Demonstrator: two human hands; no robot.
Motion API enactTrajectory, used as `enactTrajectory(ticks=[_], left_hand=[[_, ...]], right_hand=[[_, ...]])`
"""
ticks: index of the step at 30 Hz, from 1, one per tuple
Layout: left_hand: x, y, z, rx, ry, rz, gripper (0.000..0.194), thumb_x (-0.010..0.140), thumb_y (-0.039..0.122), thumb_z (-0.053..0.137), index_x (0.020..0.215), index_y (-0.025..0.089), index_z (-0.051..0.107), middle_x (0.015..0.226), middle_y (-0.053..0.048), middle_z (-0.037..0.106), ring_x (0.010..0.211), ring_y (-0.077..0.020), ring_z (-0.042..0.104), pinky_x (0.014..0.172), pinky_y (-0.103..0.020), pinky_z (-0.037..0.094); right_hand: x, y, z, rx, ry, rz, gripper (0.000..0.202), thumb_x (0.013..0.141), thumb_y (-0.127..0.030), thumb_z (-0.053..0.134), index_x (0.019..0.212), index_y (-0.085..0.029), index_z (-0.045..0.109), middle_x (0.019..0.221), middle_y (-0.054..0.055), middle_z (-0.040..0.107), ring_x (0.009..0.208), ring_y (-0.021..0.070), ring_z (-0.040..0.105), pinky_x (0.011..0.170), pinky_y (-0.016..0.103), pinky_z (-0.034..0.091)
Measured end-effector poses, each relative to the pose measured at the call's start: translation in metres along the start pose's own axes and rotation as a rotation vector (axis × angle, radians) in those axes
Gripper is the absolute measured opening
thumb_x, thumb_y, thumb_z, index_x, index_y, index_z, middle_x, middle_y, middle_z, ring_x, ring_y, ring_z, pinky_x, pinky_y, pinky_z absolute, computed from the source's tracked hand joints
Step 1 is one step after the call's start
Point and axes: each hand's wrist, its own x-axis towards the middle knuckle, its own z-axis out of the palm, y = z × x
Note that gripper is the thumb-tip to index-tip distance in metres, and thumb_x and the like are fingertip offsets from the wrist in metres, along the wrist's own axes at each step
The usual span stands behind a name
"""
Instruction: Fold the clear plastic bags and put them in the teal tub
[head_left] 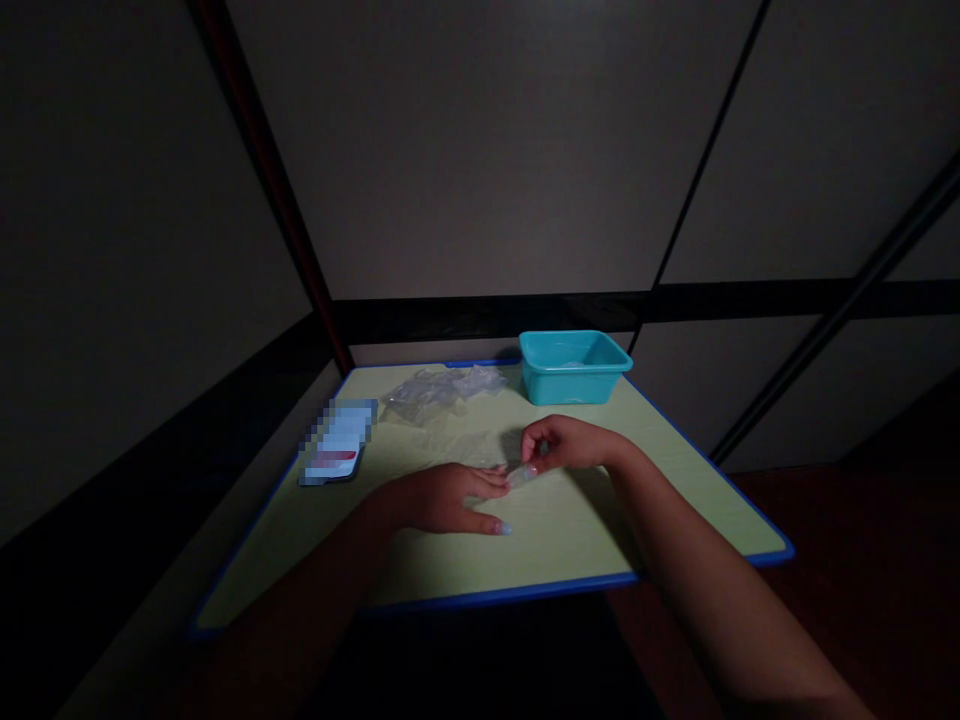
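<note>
Head view: the left hand lies palm down with its fingers spread, the fingertips resting on a piece of clear plastic on the table. Just beside it, the right hand pinches that piece between thumb and fingers, so the plastic sits between the two hands, its near end at the left fingertips. Beyond the right hand stands a turquoise basin, upright and open at the top, near the table's far edge; something pale and clear seems to lie inside it, though the light is too dim to be sure. Beyond the left hand, and well apart from it, a crumpled heap of clear bags spreads over the table, left of the basin. Farther out to the left of the left hand lies a phone, its screen lit and blurred
</note>
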Motion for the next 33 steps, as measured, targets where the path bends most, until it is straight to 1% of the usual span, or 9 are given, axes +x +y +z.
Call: enactTrajectory(ticks=[5,8,11,13,15,18,21,28,33], left_hand=[[0.001,-0.001,0.001,0.003,0.016,0.010,0.058,0.077,0.043,0.066,0.127,0.017,0.053,0.138,-0.011,0.044,0.133,-0.0215,0.031,0.108,-0.032,0.025],[0.003,-0.001,0.000,0.009,0.083,0.007,0.047,0.077,0.038,0.067,0.118,0.018,0.059,0.131,-0.010,0.053,0.128,-0.0221,0.040,0.104,-0.032,0.030],[0.004,-0.001,-0.003,0.039,0.207,-0.023,0.025,0.078,0.038,0.064,0.095,0.020,0.063,0.110,-0.005,0.064,0.108,-0.0199,0.055,0.092,-0.030,0.038],[0.003,-0.002,-0.005,0.088,0.294,-0.100,0.025,0.074,0.041,0.066,0.084,0.019,0.058,0.093,-0.002,0.063,0.088,-0.0175,0.057,0.078,-0.028,0.041],[0.002,-0.004,-0.006,0.156,0.333,-0.167,0.033,0.068,0.044,0.069,0.080,0.018,0.053,0.083,0.000,0.058,0.078,-0.0165,0.053,0.069,-0.026,0.039],[-0.001,-0.005,-0.006,0.255,0.279,-0.181,0.040,0.062,0.048,0.072,0.078,0.018,0.049,0.080,0.000,0.052,0.080,-0.0179,0.048,0.068,-0.026,0.037],[-0.001,-0.003,-0.001,0.334,0.224,-0.196,0.036,0.068,0.048,0.067,0.077,0.019,0.047,0.078,0.000,0.051,0.081,-0.0190,0.047,0.070,-0.027,0.036],[0.016,0.018,0.025,0.511,0.337,-0.250,0.026,0.079,0.043,0.057,0.088,0.020,0.049,0.093,-0.007,0.055,0.093,-0.0249,0.048,0.078,-0.035,0.039],[0.017,0.021,0.026,0.585,0.395,-0.338,0.018,0.079,0.027,0.054,0.095,0.019,0.050,0.099,-0.010,0.055,0.098,-0.0268,0.048,0.084,-0.039,0.039]], right_hand=[[0.003,0.007,0.001,0.005,-0.017,0.013,0.029,0.066,-0.039,0.070,0.071,-0.013,0.061,0.064,-0.003,0.056,0.060,0.0093,0.047,0.060,0.023,0.038],[0.004,0.011,0.000,-0.002,-0.014,0.002,0.027,0.067,-0.039,0.069,0.070,-0.013,0.060,0.064,-0.003,0.054,0.060,0.0092,0.046,0.060,0.023,0.037],[0.004,0.014,-0.001,-0.016,-0.006,-0.013,0.026,0.068,-0.037,0.067,0.069,-0.013,0.059,0.064,-0.003,0.054,0.060,0.0092,0.045,0.059,0.022,0.036],[0.004,0.015,-0.001,0.000,-0.012,-0.014,0.026,0.068,-0.038,0.066,0.069,-0.013,0.058,0.063,-0.003,0.053,0.059,0.0091,0.044,0.058,0.022,0.036],[0.004,0.016,-0.001,0.015,-0.021,-0.004,0.028,0.068,-0.040,0.066,0.069,-0.013,0.057,0.063,-0.004,0.053,0.058,0.0089,0.044,0.057,0.022,0.036],[0.003,0.016,-0.002,0.021,-0.027,0.013,0.030,0.067,-0.041,0.067,0.068,-0.013,0.057,0.062,-0.004,0.052,0.058,0.0087,0.044,0.057,0.022,0.036],[0.003,0.015,-0.002,0.027,-0.033,0.017,0.030,0.066,-0.042,0.068,0.069,-0.014,0.057,0.062,-0.004,0.053,0.058,0.0086,0.044,0.058,0.022,0.037],[0.001,0.013,-0.004,-0.022,-0.001,-0.008,0.028,0.070,-0.040,0.066,0.070,-0.013,0.057,0.062,-0.004,0.050,0.058,0.0086,0.042,0.056,0.022,0.034],[0.000,0.009,-0.003,0.007,-0.017,0.022,0.028,0.070,-0.040,0.066,0.068,-0.014,0.055,0.060,-0.004,0.049,0.058,0.0086,0.042,0.055,0.022,0.034]])
